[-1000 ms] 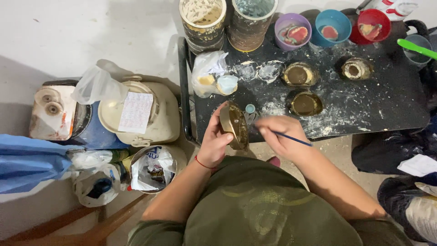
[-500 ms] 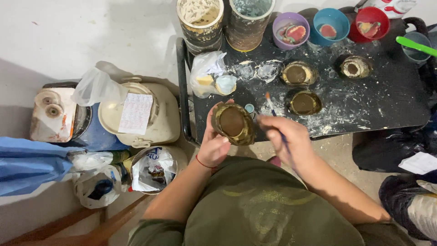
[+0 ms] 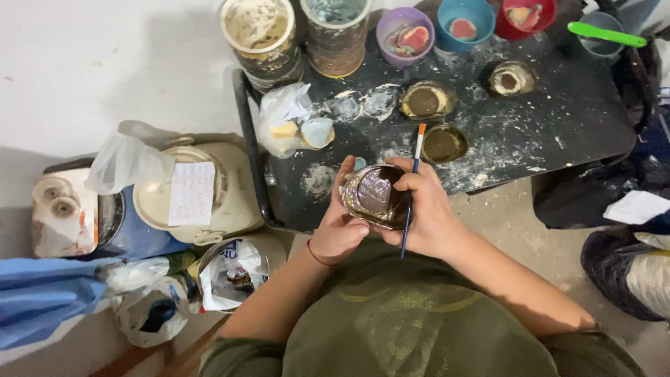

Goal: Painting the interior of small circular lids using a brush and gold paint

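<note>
The left hand point(image 3: 340, 222) cups the round, brown-glazed shallow clay dish point(image 3: 373, 195) from its left side, just off the near edge of the black paint-spattered low table point(image 3: 558, 119); the right hand point(image 3: 423, 209) steadies the dish's right rim while pinching a thin blue-handled paintbrush point(image 3: 412, 190), bristles up.

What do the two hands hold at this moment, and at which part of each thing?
Both hands hold the small round brown dish by its rim, one on each side. The right hand also holds a thin paintbrush at mid-handle.
</note>
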